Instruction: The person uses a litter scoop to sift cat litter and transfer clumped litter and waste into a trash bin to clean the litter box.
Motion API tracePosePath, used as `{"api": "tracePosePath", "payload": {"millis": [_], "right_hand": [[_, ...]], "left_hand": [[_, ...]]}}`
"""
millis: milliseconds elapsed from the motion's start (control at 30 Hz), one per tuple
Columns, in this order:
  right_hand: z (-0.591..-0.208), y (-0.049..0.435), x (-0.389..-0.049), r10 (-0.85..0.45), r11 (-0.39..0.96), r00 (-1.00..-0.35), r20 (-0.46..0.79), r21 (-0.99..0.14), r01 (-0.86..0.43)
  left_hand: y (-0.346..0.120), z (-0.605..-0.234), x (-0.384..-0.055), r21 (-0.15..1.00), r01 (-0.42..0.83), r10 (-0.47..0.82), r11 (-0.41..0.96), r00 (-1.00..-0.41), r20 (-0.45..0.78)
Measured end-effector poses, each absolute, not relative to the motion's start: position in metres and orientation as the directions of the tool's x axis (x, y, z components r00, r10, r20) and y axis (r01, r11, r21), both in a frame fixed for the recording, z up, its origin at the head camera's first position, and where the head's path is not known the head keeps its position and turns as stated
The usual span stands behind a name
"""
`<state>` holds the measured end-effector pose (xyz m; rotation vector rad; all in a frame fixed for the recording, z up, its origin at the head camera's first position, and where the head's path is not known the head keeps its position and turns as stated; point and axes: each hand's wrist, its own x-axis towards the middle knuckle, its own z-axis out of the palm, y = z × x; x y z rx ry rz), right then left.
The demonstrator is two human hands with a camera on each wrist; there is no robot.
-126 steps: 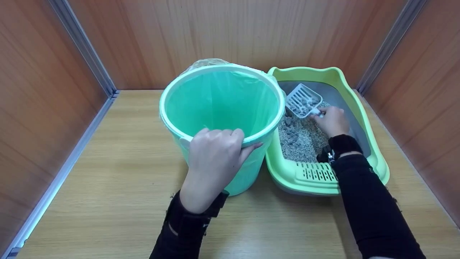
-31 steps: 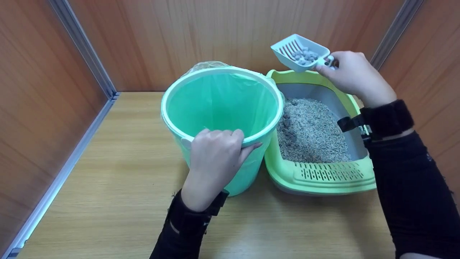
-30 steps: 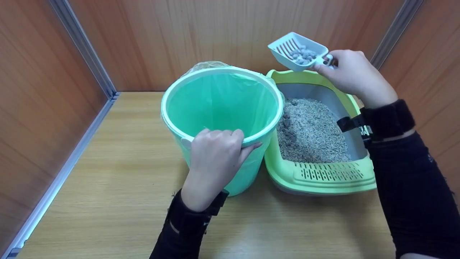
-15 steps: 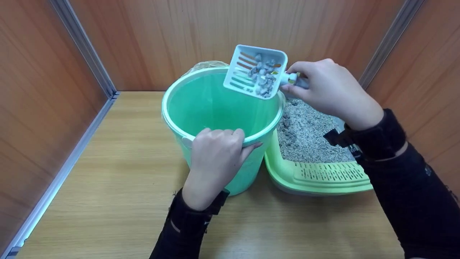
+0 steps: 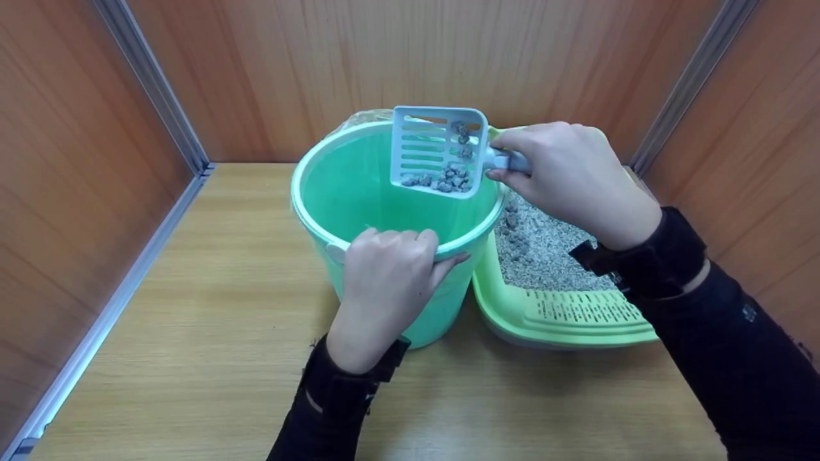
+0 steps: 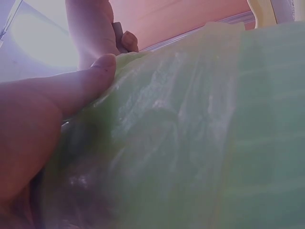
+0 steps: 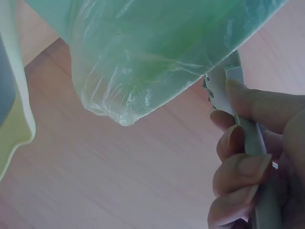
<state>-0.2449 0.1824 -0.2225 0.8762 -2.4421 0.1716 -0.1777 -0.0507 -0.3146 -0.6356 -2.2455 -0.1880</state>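
Observation:
My left hand [image 5: 387,282] grips the near rim of a green trash can [image 5: 442,282], thumb outside and fingers over the edge. A clear plastic bag [image 6: 162,124] lines the can and hangs down its outside in the left wrist view. My right hand [image 5: 570,173] holds a light-blue slotted litter scoop [image 5: 423,147] by its handle, over the can's opening. The scoop tilts toward me, and grey litter clumps [image 5: 451,179] lie mostly along its lower edge. In the right wrist view the fingers wrap the scoop's handle [image 7: 257,148], and the can and bag hide much of its head.
Right of the can stands a lime-green litter box [image 5: 512,314] with grey litter [image 5: 544,250] inside; my right arm covers part of it. Wood-grain panels [image 5: 410,57] rise at the back and both sides. The wooden floor [image 5: 211,307] stretches left and in front.
My right hand has lifted the scoop out of the litter box, carried it left over the can and tilted it; clumps have slid to its lower edge. My left hand has stayed on the rim.

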Motion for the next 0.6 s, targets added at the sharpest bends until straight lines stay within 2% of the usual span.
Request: {"api": "tracePosePath", "payload": {"millis": [267, 600], "right_hand": [[-0.2272, 0.1804, -0.2449, -0.636, 0.717, -0.466, 0.615, 0.246, -0.653], [-0.2254, 0.1818, -0.2447, -0.737, 0.624, -0.318, 0.597, 0.42, -0.659]], "left_hand": [[-0.0498, -0.3156, -0.1788, -0.071, 0.492, 0.374, 0.868, -0.553, 0.745], [-0.049, -0.3148, -0.1787, -0.058, 0.497, 0.373, 0.866, -0.564, 0.737]]}}
